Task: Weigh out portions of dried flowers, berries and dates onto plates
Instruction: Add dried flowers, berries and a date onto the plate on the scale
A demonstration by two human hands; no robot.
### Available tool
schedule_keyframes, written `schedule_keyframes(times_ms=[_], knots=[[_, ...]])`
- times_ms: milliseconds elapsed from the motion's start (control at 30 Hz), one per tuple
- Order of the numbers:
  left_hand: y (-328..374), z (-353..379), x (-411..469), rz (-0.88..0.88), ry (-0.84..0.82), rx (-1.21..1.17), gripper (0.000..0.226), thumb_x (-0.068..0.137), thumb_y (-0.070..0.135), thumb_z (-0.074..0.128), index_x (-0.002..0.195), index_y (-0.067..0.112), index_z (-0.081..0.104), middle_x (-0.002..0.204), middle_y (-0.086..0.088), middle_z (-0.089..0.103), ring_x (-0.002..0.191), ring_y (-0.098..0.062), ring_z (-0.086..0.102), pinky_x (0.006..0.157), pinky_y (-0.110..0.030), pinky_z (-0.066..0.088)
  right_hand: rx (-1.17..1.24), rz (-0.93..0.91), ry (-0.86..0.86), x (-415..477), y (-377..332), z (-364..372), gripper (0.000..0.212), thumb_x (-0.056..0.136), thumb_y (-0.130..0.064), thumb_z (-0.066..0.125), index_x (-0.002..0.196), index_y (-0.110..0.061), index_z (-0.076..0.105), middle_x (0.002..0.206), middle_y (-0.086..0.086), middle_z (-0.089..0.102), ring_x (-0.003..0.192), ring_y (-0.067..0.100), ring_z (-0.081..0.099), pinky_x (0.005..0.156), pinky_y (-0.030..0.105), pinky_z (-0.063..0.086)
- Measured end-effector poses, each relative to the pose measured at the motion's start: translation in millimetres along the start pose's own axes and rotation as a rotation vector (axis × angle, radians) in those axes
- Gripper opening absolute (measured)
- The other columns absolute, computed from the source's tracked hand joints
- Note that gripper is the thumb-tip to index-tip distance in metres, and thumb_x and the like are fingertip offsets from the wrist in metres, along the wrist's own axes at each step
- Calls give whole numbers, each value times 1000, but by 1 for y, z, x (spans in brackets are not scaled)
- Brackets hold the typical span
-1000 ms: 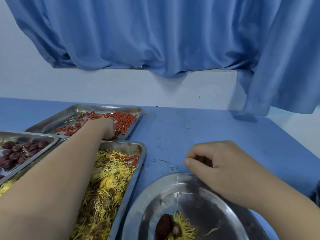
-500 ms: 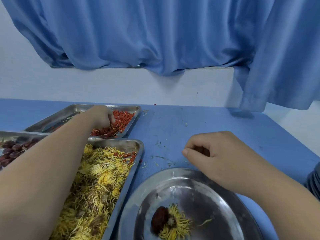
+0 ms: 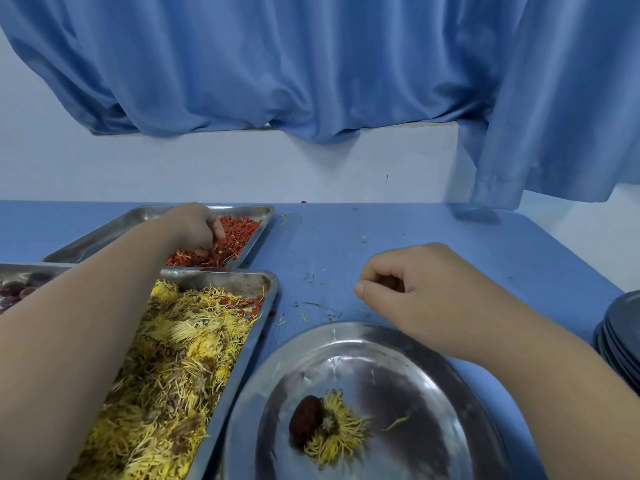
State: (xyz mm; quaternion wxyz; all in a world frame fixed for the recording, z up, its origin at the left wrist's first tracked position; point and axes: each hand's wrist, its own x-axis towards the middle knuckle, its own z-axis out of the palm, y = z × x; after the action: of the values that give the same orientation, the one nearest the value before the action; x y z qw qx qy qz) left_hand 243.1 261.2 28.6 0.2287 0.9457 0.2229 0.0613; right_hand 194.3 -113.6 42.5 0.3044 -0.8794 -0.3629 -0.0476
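Left hand (image 3: 194,226): upper left of centre, reaching across the trays, fingers curled downward with their tips pressed into the red dried berries (image 3: 225,244); berries lie directly under and around the fingertips. Whether any are actually pinched cannot be told.

Berry tray (image 3: 258,237): rectangular steel tray, farthest from the camera, berries heaped toward its right end.

Right hand (image 3: 412,292): right of centre, loosely curled into a half fist, thumb resting against the side of the forefinger, resting on the blue table (image 3: 415,230) just beyond the far rim of the round plate. Nothing can be made out inside the curl.

Round steel plate (image 3: 398,348): lower centre to lower right, just beside the flower tray. Contents: one dark red date (image 3: 306,419) touching one yellow dried chrysanthemum flower (image 3: 337,431) on the date's right; a single loose petal strand lies a little further right. These sit well apart from the left hand and nearer the right forearm.

Flower tray (image 3: 266,296): rectangular steel tray, lower left, filled with yellow dried chrysanthemum flowers (image 3: 173,368); a few stray red berries in its far right corner. The left forearm crosses above its left side.

Date tray (image 3: 31,268): left edge of the frame, mostly hidden by the left forearm; a few dark dates (image 3: 17,291) show.

Stack of dark plates (image 3: 620,337): right edge, cut off by the frame.

Table surface: scattered petal fragments between trays and right hand.

Background: blue curtain (image 3: 311,64) hanging over a white wall, upper half of the frame.
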Motion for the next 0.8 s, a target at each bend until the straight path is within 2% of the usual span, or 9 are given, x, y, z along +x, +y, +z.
schedule_keyframes(times_ms=[100,200,267,333,467,600,700,767,800], knots=[[7,-8,-12,71,8,-86,26,81,-16,60,82,9,68,93,-10,68,82,-21,68,65,-27,54,-12,6,15,0,1,-2,27,87,-38,56,64,-25,58,60,-17,56,54,4,48,52,21,37],[25,-19,-38,170,-23,-202,25,82,-14,64,86,10,69,92,-9,68,66,-9,71,55,-13,51,-9,9,27,-1,-2,-7,27,87,-37,57,63,-25,58,58,-10,54,54,4,48,52,20,36],[41,-23,-62,233,-101,-294,23,82,-14,64,89,7,69,91,-11,67,64,-6,70,56,-10,51,19,12,26,-2,-4,-11,24,87,-36,58,67,-24,61,63,-8,58,57,4,53,54,21,41],[58,-21,-90,277,-220,-355,22,82,-15,63,90,5,68,88,-11,68,66,-11,71,61,-14,53,63,22,19,-3,-7,-16,22,88,-34,58,70,-22,64,68,-6,63,63,6,59,62,24,48],[89,-3,-140,365,-471,-364,20,84,-11,64,90,7,68,79,-2,73,77,-20,73,68,-22,57,65,31,17,-5,-9,-21,19,89,-30,58,76,-19,67,73,-6,66,73,10,63,67,24,47],[114,19,-175,477,-661,-251,18,84,-4,68,90,13,68,87,-12,75,84,-23,73,83,-26,56,56,-4,43,-6,-12,-22,20,89,-30,58,77,-17,66,76,-4,66,76,11,62,65,24,45],[122,30,-189,510,-645,-207,25,86,-6,64,87,19,69,94,-14,74,86,-25,72,86,-29,55,56,-25,42,-7,-16,-21,21,89,-31,58,75,-17,66,77,-3,66,75,12,63,64,24,46],[123,33,-194,539,-602,-146,29,87,-6,60,90,21,70,97,-10,74,93,-31,69,92,-41,53,86,-29,46,-8,-20,-23,21,88,-31,58,74,-17,66,76,-1,67,71,14,65,59,23,48],[124,33,-196,548,-590,-117,32,87,-8,56,92,21,71,98,-10,74,97,-35,67,94,-47,51,105,-30,52,-9,-21,-24,21,87,-30,58,74,-17,66,75,0,68,69,14,65,52,17,46]])
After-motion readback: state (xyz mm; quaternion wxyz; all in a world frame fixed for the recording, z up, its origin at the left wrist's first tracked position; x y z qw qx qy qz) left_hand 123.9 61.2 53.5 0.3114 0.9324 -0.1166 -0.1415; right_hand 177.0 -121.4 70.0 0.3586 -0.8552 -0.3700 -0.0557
